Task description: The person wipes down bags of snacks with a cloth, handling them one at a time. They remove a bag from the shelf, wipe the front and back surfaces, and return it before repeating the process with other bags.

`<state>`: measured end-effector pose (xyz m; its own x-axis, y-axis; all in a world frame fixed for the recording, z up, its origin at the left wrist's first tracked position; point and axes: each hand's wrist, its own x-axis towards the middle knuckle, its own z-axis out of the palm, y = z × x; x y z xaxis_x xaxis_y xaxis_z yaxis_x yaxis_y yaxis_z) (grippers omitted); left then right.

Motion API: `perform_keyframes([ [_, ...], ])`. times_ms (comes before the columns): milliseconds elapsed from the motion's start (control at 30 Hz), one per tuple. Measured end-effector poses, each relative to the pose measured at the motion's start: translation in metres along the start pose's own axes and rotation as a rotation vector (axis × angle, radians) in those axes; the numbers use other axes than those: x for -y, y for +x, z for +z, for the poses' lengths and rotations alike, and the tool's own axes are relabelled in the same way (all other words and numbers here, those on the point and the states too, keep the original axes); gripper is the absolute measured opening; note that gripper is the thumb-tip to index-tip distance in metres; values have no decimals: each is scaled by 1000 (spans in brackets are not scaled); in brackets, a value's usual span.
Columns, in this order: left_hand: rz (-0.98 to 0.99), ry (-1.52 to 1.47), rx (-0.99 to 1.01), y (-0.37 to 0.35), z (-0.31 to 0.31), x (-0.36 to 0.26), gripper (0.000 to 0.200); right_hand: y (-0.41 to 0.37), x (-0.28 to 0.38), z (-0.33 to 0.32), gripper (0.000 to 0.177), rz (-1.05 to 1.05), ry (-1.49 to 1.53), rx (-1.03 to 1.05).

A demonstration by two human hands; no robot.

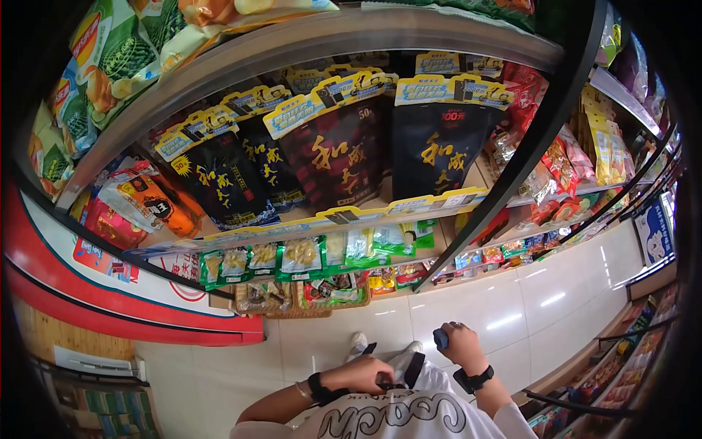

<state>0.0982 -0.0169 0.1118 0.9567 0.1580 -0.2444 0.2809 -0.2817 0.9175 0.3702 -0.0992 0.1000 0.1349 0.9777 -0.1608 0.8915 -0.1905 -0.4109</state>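
My right hand (464,345) is closed round a small dark blue-grey object (440,338) with a rounded end; its kind cannot be made out. A black watch (474,380) is on that wrist. My left hand (365,376) is at my waist, fingers curled in, with something dark partly hidden at the fingertips. A black band (317,386) circles that wrist. In front of me stands a shelf with dark pouches bearing gold writing: a black one (431,146), a dark red one (340,150) and another black one (219,179). Neither hand touches them.
Green snack bags (301,256) fill a lower shelf, with wicker baskets (333,293) beneath. A black shelf post (523,154) rises at the right. A red and white counter (168,314) curves at the left. More shelves (636,358) line the right side of the tiled floor (504,322).
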Motion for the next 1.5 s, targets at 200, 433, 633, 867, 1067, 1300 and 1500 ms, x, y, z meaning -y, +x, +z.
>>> perform_keyframes([
  [200,11,-205,-207,-35,-40,16,23,4,2,-21,24,-37,85,-161],
  [433,145,-246,-740,-12,-139,-50,28,70,35,-119,31,-246,271,-612],
  [633,346,-281,-1000,27,-186,-94,29,122,58,-193,25,-405,388,-936],
  [867,541,57,-1289,85,-222,-133,56,163,56,-221,34,-233,708,-786],
  [1067,295,293,-1280,115,-248,-132,55,181,57,-227,34,-305,685,-650],
  [1300,311,291,-1281,126,-256,-129,22,185,56,-221,32,-267,680,-742],
  [1500,517,226,-1337,119,-255,-144,19,182,60,-224,29,-431,573,-894],
])
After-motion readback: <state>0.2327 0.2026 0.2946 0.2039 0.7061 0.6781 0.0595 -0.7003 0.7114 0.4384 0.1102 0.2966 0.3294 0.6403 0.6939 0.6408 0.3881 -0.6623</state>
